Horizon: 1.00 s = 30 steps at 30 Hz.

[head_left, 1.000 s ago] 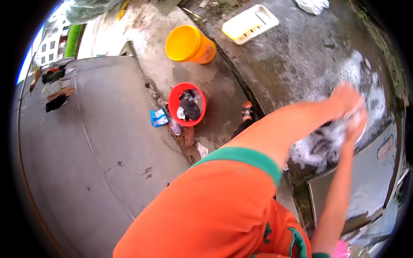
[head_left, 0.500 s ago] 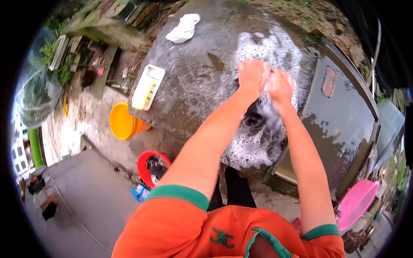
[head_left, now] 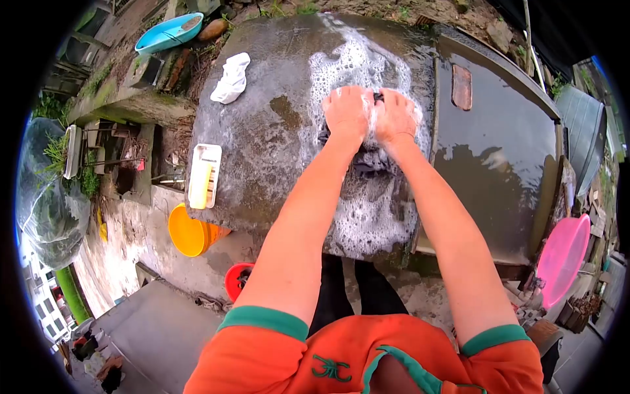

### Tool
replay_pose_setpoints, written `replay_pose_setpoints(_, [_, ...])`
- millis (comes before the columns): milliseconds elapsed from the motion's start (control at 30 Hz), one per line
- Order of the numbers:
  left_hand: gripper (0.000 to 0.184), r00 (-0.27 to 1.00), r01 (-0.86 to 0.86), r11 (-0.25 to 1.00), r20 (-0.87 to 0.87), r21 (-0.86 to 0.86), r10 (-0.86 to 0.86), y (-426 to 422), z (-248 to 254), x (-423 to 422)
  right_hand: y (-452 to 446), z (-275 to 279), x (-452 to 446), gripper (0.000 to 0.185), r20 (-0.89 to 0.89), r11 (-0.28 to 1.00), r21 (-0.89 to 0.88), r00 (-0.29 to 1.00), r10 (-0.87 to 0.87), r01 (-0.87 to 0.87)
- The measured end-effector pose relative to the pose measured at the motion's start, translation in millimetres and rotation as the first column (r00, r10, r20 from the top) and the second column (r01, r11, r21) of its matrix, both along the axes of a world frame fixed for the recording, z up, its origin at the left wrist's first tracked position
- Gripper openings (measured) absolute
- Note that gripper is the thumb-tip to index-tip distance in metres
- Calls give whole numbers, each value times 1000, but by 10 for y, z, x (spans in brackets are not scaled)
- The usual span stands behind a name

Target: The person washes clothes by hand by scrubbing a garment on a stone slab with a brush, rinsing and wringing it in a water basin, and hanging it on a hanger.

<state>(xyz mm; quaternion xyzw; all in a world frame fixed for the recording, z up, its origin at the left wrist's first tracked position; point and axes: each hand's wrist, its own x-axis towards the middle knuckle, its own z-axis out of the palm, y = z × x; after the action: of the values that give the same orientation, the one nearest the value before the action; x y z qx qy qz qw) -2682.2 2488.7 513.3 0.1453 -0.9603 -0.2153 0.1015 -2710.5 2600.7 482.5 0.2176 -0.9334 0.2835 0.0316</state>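
Note:
A dark, wet cloth (head_left: 373, 162) lies bunched in soap suds on a concrete slab (head_left: 259, 154). My left hand (head_left: 346, 115) presses on its far part, fingers curled over the fabric. Close beside it, my right hand (head_left: 396, 117) grips the same cloth, and a bit of dark fabric shows between the two hands. White foam (head_left: 371, 226) spreads around the cloth and toward the slab's near edge. Much of the cloth is hidden under my hands and the suds.
On the slab's left lie a white cloth (head_left: 231, 78) and a white tray (head_left: 213, 157) holding a yellow bar. Right is a water-filled basin (head_left: 502, 177) with a reddish block (head_left: 462, 87). Below stand an orange bucket (head_left: 187, 231), red bucket (head_left: 233, 281) and pink tub (head_left: 563, 259).
The view has shifted, bringing a blue basin into sight at the upper left. My hands have drawn slightly apart and lie flatter on the cloth.

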Motion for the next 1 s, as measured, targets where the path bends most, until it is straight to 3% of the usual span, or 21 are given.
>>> replay_pose_setpoints(67, [23,976,169,984,-144,47,-161,24,-28,250,95,-77,212,31,38,995,21,995,-96,95])
replay_pose_setpoints(133, [22,879,310,935,-426,173,-213,56,-210,689,182,399,641,29,390,978,-96,911,-133,184])
replay_pose_setpoints(200, [25,891,265,891,-448,367,-80,217,-217,1224,256,205,1341,26,-13,907,-387,982,-186,167])
replay_pose_setpoints(267, [22,912,264,906,-390,331,-124,192,-433,1326,402,-18,1395,25,-232,962,-256,972,28,-89])
replay_pose_setpoints(300, [17,956,218,955,-242,201,-167,120,-257,1026,326,-28,1053,27,-171,946,-295,982,87,-135])
replay_pose_setpoints(333, [14,992,114,978,30,176,-121,86,-73,670,290,-70,692,24,-106,947,-269,983,150,-174])
replay_pose_setpoints(367, [13,992,128,975,-38,183,-123,29,28,452,213,22,434,20,-16,987,-120,995,103,-104])
replay_pose_setpoints(400, [14,994,102,994,41,31,-103,30,67,232,110,45,210,17,105,1000,-20,994,-18,20])
replay_pose_setpoints(433, [19,999,44,997,-24,-70,-45,64,-28,144,65,54,83,20,-69,994,-21,991,-111,110])
replay_pose_setpoints(533, [26,973,159,980,-187,120,-135,82,-137,513,279,-40,396,24,-142,949,281,971,190,-145])
replay_pose_setpoints(567, [31,957,255,935,-202,247,-208,49,-172,790,221,297,785,28,82,994,-111,997,3,6])
replay_pose_setpoints(600, [29,916,311,913,-339,263,-214,45,-316,1074,195,517,1169,31,101,991,-35,987,-128,132])
replay_pose_setpoints(667, [21,856,311,865,-511,393,-76,167,-414,1511,218,159,1715,41,-244,993,-94,969,45,-70])
replay_pose_setpoints(733, [17,920,221,940,-375,262,-112,51,-458,1362,265,-72,1574,30,-173,975,104,962,210,-194])
replay_pose_setpoints(800, [14,943,155,986,-305,54,-132,-89,-415,762,188,-180,705,35,197,951,81,940,279,-299])
replay_pose_setpoints(833, [17,999,25,996,45,89,-29,-92,-71,452,61,237,395,43,340,946,145,912,229,-291])
replay_pose_setpoints(867, [17,999,-34,999,20,-30,35,-71,-34,228,-62,625,125,51,464,936,207,871,162,-285])
replay_pose_setpoints(900, [19,993,-80,994,78,-71,86,-8,123,114,-101,437,35,51,314,981,191,947,-68,7])
replay_pose_setpoints(933, [21,999,5,1000,33,-18,-5,24,57,235,-63,136,45,50,172,947,141,935,-310,288])
replay_pose_setpoints(967, [22,996,86,996,-21,31,-85,32,-60,365,62,-210,78,46,46,982,39,981,-187,186])
replay_pose_setpoints(1000, [24,984,166,984,-84,68,-160,-1,-132,464,71,12,266,42,186,971,-75,960,-211,228])
